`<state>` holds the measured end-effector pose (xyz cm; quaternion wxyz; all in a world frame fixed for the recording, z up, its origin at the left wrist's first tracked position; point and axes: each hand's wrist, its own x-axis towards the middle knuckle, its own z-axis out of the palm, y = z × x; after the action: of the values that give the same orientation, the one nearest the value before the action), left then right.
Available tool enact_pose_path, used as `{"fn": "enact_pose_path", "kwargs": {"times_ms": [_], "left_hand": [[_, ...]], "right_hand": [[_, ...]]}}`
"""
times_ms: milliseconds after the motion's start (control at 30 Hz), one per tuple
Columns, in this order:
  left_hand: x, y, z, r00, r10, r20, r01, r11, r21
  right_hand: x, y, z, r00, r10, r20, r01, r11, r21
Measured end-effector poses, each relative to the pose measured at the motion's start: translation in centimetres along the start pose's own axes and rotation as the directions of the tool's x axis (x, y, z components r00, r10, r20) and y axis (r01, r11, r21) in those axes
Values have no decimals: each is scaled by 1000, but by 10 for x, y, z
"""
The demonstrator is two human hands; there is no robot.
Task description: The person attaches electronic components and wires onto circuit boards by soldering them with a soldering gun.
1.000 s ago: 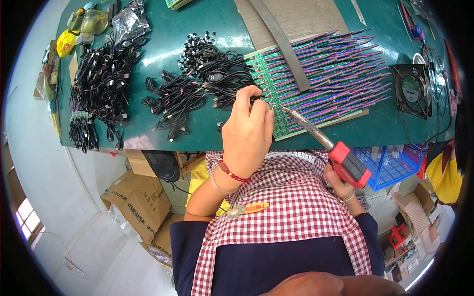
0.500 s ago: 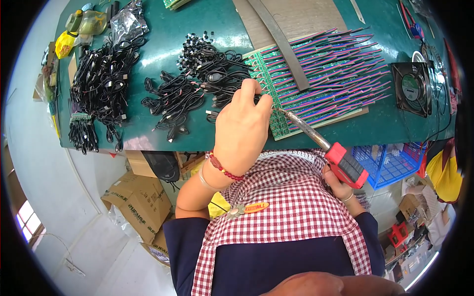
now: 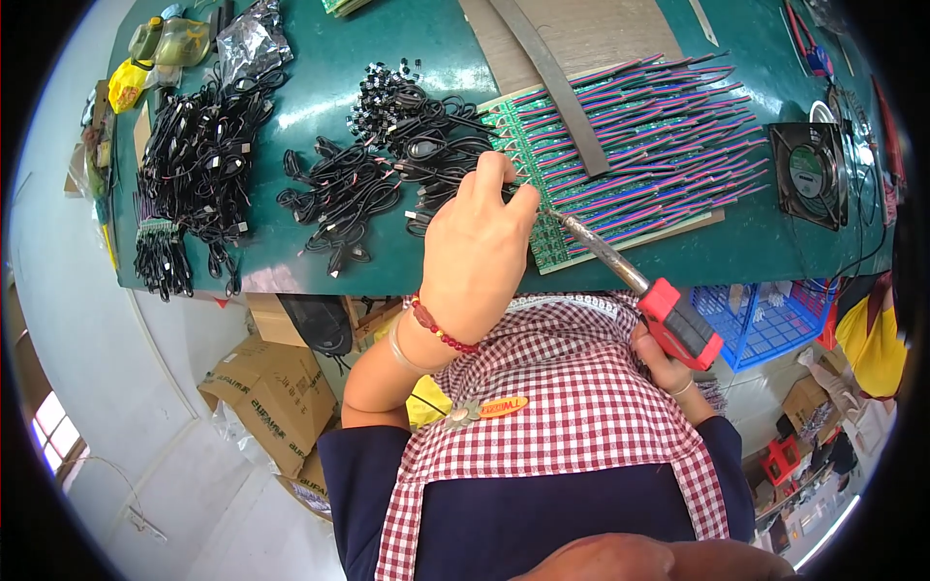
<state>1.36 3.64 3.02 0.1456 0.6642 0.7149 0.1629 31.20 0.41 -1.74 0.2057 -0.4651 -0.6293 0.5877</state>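
Note:
My right hand (image 3: 663,362) is wrapped round the red and black handle of a soldering iron (image 3: 681,324). The iron's metal shaft slants up and left, and its tip meets the near part of a green circuit board panel (image 3: 552,254). Right beside the tip, my left hand (image 3: 477,232) is pinched at the panel's left edge, over a thin black cable (image 3: 448,180); its fingertips partly hide the cable end. Rows of pink, blue and black wires (image 3: 668,145) run rightward over the panel. A flat grey metal bar (image 3: 562,92) lies across them.
Bundled black cables (image 3: 344,198) lie left of my left hand, with a larger heap (image 3: 199,160) farther left. A square black fan (image 3: 809,174) stands right of the panel. Below the green table (image 3: 320,87) are a blue crate (image 3: 756,329) and cardboard boxes (image 3: 276,397).
The circuit board panel and the bar on it have shifted very slightly rightward and away from me. Both hands keep nearly the same place and hold.

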Motion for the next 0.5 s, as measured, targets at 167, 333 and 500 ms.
{"fn": "enact_pose_path", "kwargs": {"times_ms": [167,333,500], "left_hand": [[1,-1,0,1000,0,-8,0,1000,5],[1,2,-3,999,13,32,-14,1000,23],[1,2,-1,1000,17,27,-17,1000,21]], "right_hand": [[-5,4,2,1000,0,-7,-1,998,-59],[-8,13,-4,999,26,-26,-26,1000,-9],[-9,14,-5,1000,19,-9,-18,999,27]]}}
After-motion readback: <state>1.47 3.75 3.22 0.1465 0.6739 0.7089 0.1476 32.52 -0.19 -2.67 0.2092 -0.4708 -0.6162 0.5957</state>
